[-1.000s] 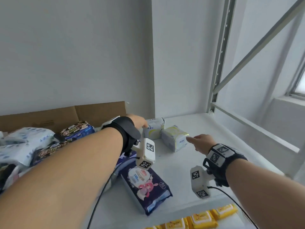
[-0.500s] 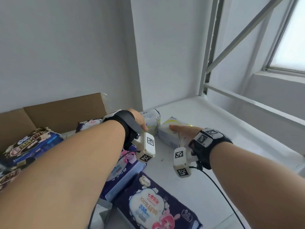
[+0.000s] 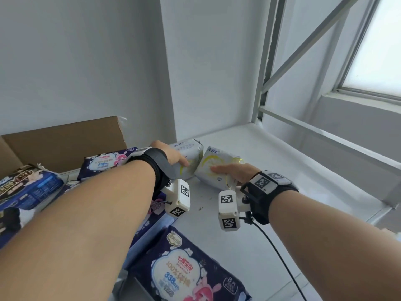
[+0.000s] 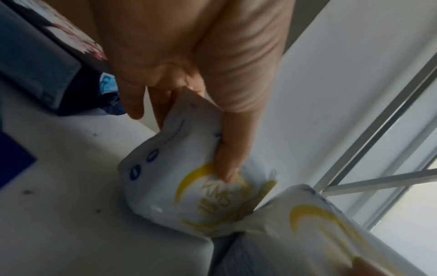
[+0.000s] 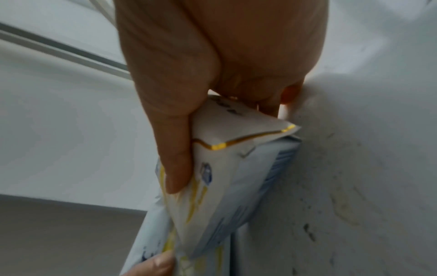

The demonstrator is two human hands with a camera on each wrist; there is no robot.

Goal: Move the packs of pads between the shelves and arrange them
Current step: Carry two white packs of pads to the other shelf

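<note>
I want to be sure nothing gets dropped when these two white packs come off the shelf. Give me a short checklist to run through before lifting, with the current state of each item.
1. Left hand grips the left white pack, thumb on its front: ok.
2. Right hand grips the right white pack, thumb on top, fingers below: ok.
3. Packs separate: not ok, their ends touch, seen from the left wrist.
4. Packs off the shelf: cannot tell.
5. Space above the packs free: ok.
6. Dark blue pack near the shelf's front edge out of the way: not ok, it lies under the arms.
</note>
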